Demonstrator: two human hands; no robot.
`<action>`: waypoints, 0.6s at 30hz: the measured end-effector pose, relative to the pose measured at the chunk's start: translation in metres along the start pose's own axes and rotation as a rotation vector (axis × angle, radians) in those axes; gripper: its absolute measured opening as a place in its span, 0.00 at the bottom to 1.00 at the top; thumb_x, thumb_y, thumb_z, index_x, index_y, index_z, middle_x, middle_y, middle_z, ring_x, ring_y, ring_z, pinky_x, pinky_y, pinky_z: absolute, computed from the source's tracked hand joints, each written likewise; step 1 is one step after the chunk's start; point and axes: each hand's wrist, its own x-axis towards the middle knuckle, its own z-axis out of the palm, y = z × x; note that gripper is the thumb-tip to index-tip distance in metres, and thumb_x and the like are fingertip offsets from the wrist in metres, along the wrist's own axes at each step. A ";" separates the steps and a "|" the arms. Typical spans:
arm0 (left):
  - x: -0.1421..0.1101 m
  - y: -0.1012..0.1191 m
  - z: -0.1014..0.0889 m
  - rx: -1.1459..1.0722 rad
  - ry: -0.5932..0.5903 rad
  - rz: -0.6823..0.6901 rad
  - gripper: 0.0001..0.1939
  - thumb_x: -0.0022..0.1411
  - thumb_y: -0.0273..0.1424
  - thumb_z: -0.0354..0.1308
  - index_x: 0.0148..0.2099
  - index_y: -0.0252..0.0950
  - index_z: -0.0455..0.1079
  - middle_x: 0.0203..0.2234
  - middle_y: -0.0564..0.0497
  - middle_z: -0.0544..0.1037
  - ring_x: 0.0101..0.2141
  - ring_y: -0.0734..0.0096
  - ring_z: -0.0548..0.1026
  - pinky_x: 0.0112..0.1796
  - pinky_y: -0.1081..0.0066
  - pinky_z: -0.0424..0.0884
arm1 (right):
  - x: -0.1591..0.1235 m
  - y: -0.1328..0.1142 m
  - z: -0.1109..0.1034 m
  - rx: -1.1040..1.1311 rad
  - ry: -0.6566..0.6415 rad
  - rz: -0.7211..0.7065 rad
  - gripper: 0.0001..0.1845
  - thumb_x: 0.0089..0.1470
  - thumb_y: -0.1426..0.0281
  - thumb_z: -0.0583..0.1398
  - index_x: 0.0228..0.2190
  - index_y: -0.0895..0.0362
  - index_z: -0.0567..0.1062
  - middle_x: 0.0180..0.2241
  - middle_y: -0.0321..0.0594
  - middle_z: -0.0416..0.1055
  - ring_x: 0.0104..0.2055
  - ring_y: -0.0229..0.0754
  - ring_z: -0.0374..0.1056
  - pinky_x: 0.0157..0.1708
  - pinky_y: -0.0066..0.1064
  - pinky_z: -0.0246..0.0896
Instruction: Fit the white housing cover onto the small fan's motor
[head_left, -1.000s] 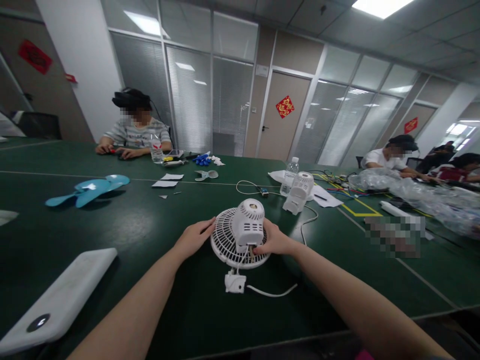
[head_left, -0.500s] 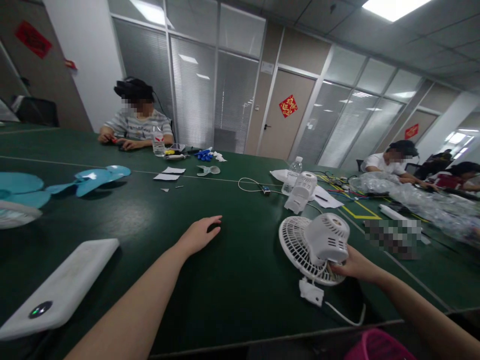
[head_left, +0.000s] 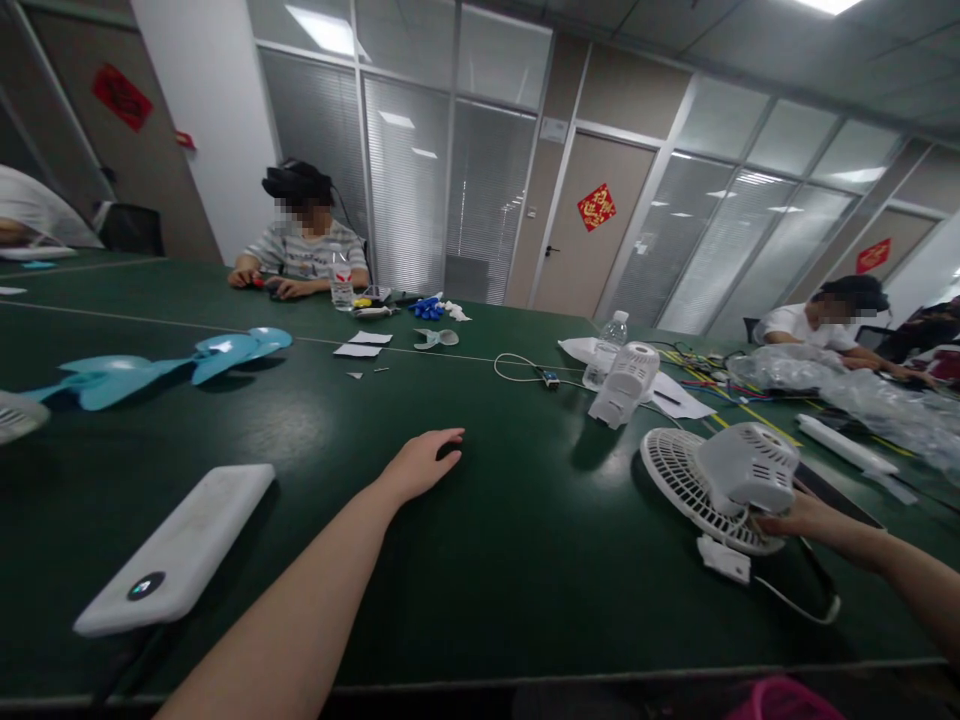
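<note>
My right hand (head_left: 806,520) grips the white fan motor unit with its rear grille (head_left: 720,480) at the table's right, near the front edge. The fan's white cord and plug block (head_left: 724,560) trail beside it. My left hand (head_left: 420,462) lies flat on the green table (head_left: 525,540), fingers stretched out, holding nothing. A white power bank (head_left: 176,550) lies left of my left forearm.
Blue fan blades (head_left: 157,365) lie at left. A second white motor housing (head_left: 622,385), a water bottle (head_left: 606,350) and papers stand mid-table. Crumpled clear plastic (head_left: 847,385) is at right. Two other people sit at the far side. A pink basket (head_left: 765,700) shows below the table edge.
My right hand has carried the fan unit from the table's middle to the right. My left hand let go of the grille and stayed flat on the table.
</note>
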 end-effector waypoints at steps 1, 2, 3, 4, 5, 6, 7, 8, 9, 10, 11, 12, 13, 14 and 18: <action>0.000 0.000 0.000 0.003 -0.001 -0.001 0.26 0.64 0.43 0.51 0.63 0.49 0.57 0.58 0.52 0.70 0.57 0.58 0.67 0.54 0.58 0.64 | 0.003 0.004 0.000 0.027 0.011 0.023 0.28 0.21 0.61 0.72 0.33 0.44 0.77 0.48 0.57 0.71 0.52 0.61 0.67 0.54 0.48 0.60; -0.001 0.000 0.000 0.004 -0.003 -0.003 0.26 0.64 0.42 0.51 0.63 0.49 0.57 0.58 0.52 0.69 0.57 0.57 0.67 0.54 0.58 0.64 | 0.005 0.009 0.000 0.052 0.011 0.046 0.29 0.21 0.61 0.72 0.34 0.43 0.76 0.48 0.58 0.71 0.52 0.61 0.67 0.55 0.47 0.60; -0.001 0.000 0.000 0.003 -0.005 -0.005 0.26 0.64 0.42 0.51 0.63 0.49 0.57 0.58 0.52 0.69 0.57 0.57 0.67 0.54 0.58 0.64 | 0.006 0.013 0.001 0.075 0.010 0.067 0.31 0.21 0.60 0.72 0.35 0.43 0.76 0.49 0.59 0.70 0.53 0.61 0.67 0.55 0.47 0.59; -0.001 0.000 -0.001 0.001 -0.007 -0.007 0.26 0.64 0.42 0.51 0.63 0.49 0.58 0.58 0.52 0.69 0.57 0.57 0.67 0.53 0.58 0.64 | 0.007 0.017 0.001 0.090 0.011 0.083 0.33 0.20 0.60 0.72 0.36 0.43 0.76 0.49 0.59 0.70 0.53 0.60 0.66 0.56 0.46 0.58; -0.002 0.000 -0.001 -0.001 -0.009 -0.006 0.26 0.64 0.42 0.51 0.63 0.49 0.58 0.58 0.52 0.69 0.57 0.57 0.67 0.53 0.58 0.64 | 0.006 0.019 0.000 0.096 0.014 0.090 0.35 0.20 0.60 0.73 0.39 0.43 0.75 0.50 0.60 0.69 0.55 0.60 0.65 0.57 0.45 0.57; -0.002 0.000 -0.001 -0.002 -0.009 -0.003 0.26 0.64 0.42 0.51 0.63 0.49 0.58 0.58 0.52 0.69 0.57 0.57 0.67 0.53 0.58 0.64 | 0.005 0.021 0.000 0.097 0.018 0.089 0.40 0.21 0.61 0.73 0.43 0.43 0.74 0.52 0.60 0.67 0.57 0.59 0.63 0.58 0.45 0.55; -0.002 -0.001 -0.001 -0.001 -0.006 0.001 0.26 0.64 0.42 0.51 0.63 0.49 0.58 0.58 0.52 0.69 0.57 0.57 0.67 0.53 0.58 0.65 | 0.003 0.021 -0.002 0.103 0.023 0.075 0.45 0.22 0.61 0.73 0.48 0.41 0.71 0.55 0.59 0.65 0.59 0.57 0.61 0.59 0.45 0.53; -0.002 -0.001 0.000 0.000 -0.001 0.003 0.26 0.64 0.42 0.51 0.63 0.49 0.58 0.58 0.52 0.69 0.57 0.58 0.67 0.53 0.58 0.65 | 0.000 0.019 -0.004 0.118 0.028 0.048 0.50 0.23 0.62 0.73 0.53 0.39 0.67 0.57 0.57 0.62 0.61 0.56 0.58 0.60 0.44 0.51; -0.002 -0.001 0.000 0.001 0.004 0.004 0.26 0.64 0.42 0.51 0.63 0.50 0.58 0.58 0.52 0.69 0.57 0.58 0.67 0.53 0.58 0.65 | -0.003 0.017 -0.006 0.143 0.032 0.012 0.54 0.24 0.63 0.73 0.57 0.37 0.63 0.60 0.54 0.58 0.63 0.54 0.55 0.60 0.44 0.50; -0.002 -0.001 0.000 0.002 0.007 0.003 0.26 0.64 0.43 0.51 0.63 0.50 0.58 0.58 0.53 0.69 0.57 0.58 0.67 0.53 0.58 0.65 | -0.005 0.014 -0.008 0.173 0.037 -0.029 0.58 0.25 0.63 0.73 0.59 0.35 0.59 0.62 0.50 0.55 0.64 0.52 0.52 0.61 0.44 0.48; -0.002 -0.001 0.000 0.001 0.007 0.000 0.26 0.64 0.43 0.51 0.63 0.50 0.58 0.58 0.53 0.69 0.57 0.58 0.67 0.53 0.58 0.65 | -0.006 0.010 -0.011 0.210 0.052 -0.068 0.60 0.25 0.62 0.72 0.60 0.33 0.55 0.64 0.46 0.52 0.65 0.51 0.50 0.61 0.43 0.46; -0.002 -0.001 -0.001 0.000 0.004 -0.002 0.26 0.64 0.43 0.51 0.63 0.50 0.58 0.58 0.53 0.69 0.57 0.58 0.67 0.53 0.58 0.65 | -0.007 0.006 -0.012 0.247 0.073 -0.102 0.61 0.26 0.62 0.72 0.61 0.32 0.53 0.65 0.43 0.50 0.66 0.50 0.48 0.62 0.43 0.45; -0.002 0.000 -0.001 0.000 0.000 -0.004 0.26 0.63 0.43 0.51 0.63 0.50 0.58 0.58 0.53 0.69 0.57 0.58 0.67 0.53 0.58 0.65 | -0.007 0.002 -0.013 0.276 0.096 -0.126 0.62 0.26 0.61 0.72 0.61 0.31 0.51 0.65 0.41 0.49 0.66 0.50 0.48 0.62 0.43 0.45; -0.002 0.000 -0.001 0.000 -0.003 -0.006 0.26 0.63 0.43 0.51 0.63 0.50 0.58 0.58 0.53 0.69 0.57 0.58 0.67 0.53 0.58 0.65 | -0.006 -0.003 -0.013 0.297 0.119 -0.137 0.63 0.27 0.60 0.72 0.62 0.31 0.49 0.65 0.41 0.49 0.66 0.51 0.48 0.62 0.44 0.45; -0.003 0.004 -0.003 -0.003 -0.011 -0.013 0.27 0.63 0.43 0.51 0.63 0.51 0.57 0.58 0.53 0.69 0.57 0.57 0.67 0.53 0.57 0.65 | -0.001 -0.019 -0.005 0.304 0.214 -0.114 0.68 0.28 0.60 0.73 0.64 0.36 0.43 0.61 0.50 0.58 0.60 0.58 0.59 0.58 0.48 0.55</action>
